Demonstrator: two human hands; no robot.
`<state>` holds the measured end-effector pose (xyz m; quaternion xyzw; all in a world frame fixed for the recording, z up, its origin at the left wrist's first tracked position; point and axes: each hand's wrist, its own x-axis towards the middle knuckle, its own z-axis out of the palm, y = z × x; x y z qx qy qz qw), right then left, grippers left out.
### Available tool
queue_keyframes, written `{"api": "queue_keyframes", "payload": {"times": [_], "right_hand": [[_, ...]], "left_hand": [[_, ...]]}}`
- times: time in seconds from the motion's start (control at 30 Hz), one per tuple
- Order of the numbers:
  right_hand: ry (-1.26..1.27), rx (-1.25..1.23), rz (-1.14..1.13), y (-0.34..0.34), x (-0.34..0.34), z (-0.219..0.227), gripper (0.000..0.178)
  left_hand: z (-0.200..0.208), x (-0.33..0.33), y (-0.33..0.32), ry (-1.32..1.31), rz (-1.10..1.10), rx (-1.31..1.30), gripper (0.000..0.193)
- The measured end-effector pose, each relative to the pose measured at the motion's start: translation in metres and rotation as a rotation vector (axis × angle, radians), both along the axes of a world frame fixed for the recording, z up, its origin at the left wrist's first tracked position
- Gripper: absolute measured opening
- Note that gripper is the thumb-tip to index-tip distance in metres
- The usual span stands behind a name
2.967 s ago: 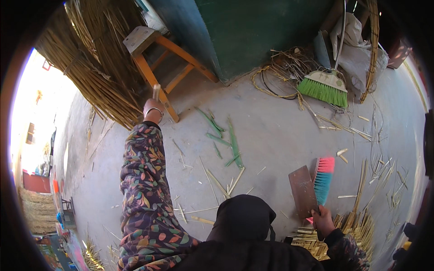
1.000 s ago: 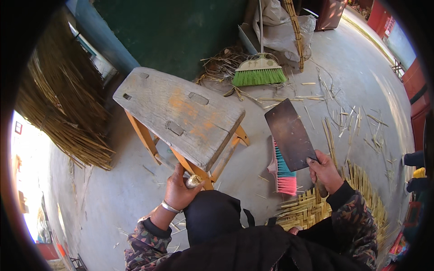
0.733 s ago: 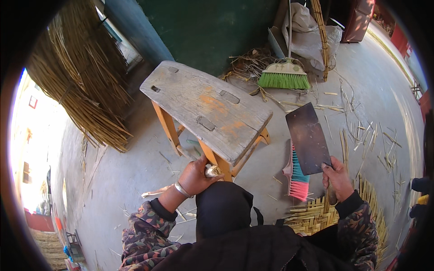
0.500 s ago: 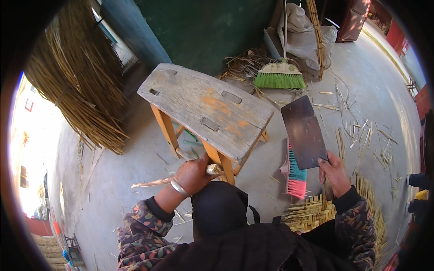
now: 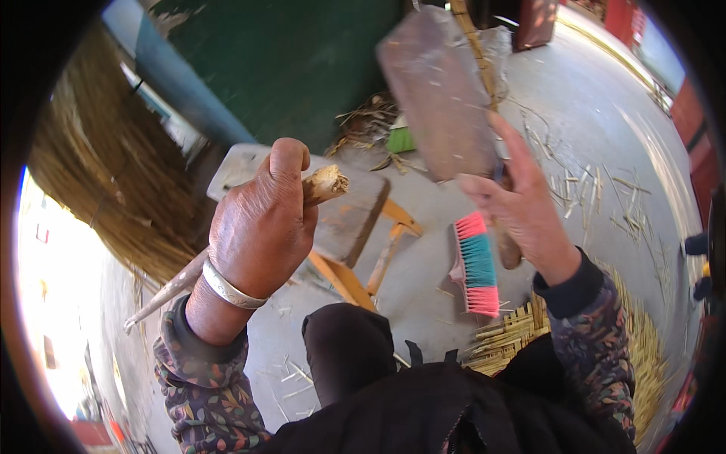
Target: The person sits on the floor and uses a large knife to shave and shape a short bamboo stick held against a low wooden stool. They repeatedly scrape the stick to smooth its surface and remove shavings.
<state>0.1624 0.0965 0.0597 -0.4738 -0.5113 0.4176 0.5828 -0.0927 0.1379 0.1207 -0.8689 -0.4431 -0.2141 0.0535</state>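
Note:
My left hand [image 5: 261, 219] is closed round a wooden stick [image 5: 325, 186], raised in front of me. The stick's pale, rough-cut end points right, and its thin tail slants down past my wrist. My right hand [image 5: 525, 200] holds a cleaver by its wooden handle [image 5: 508, 246]. The broad dark blade [image 5: 442, 94] is lifted high and smeared by motion, to the right of the stick and apart from it. Below and behind my left hand stands a worn wooden bench [image 5: 352, 216], partly hidden by that hand.
A pink and teal brush [image 5: 476, 261] lies on the floor by a woven straw mat [image 5: 510, 333]. Tall bundles of stalks [image 5: 113, 166] lean at the left. A green broom [image 5: 401, 138] stands behind the blade. Straw scraps [image 5: 582, 193] litter the floor at the right.
My left hand has risen from beside the bench, bringing the stick up. My right hand has lifted the cleaver up and to the left. The view has shifted a little.

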Motion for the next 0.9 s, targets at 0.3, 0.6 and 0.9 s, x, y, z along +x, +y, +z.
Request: {"api": "queue_keyframes", "payload": {"times": [0.3, 0.6, 0.9], "right_hand": [[0.047, 0.213, 0.25, -0.005, 0.005, 0.018, 0.092], [0.081, 0.501, -0.003, 0.016, 0.015, 0.01, 0.075], [0.461, 0.293, 0.127, 0.025, 0.025, 0.009, 0.071]], "left_hand": [[0.008, 0.094, 0.005, -0.012, -0.247, -0.165, 0.027], [0.007, 0.132, 0.002, -0.034, -0.306, -0.128, 0.028], [-0.03, 0.091, -0.073, -0.238, -0.566, 0.164, 0.035]]}}
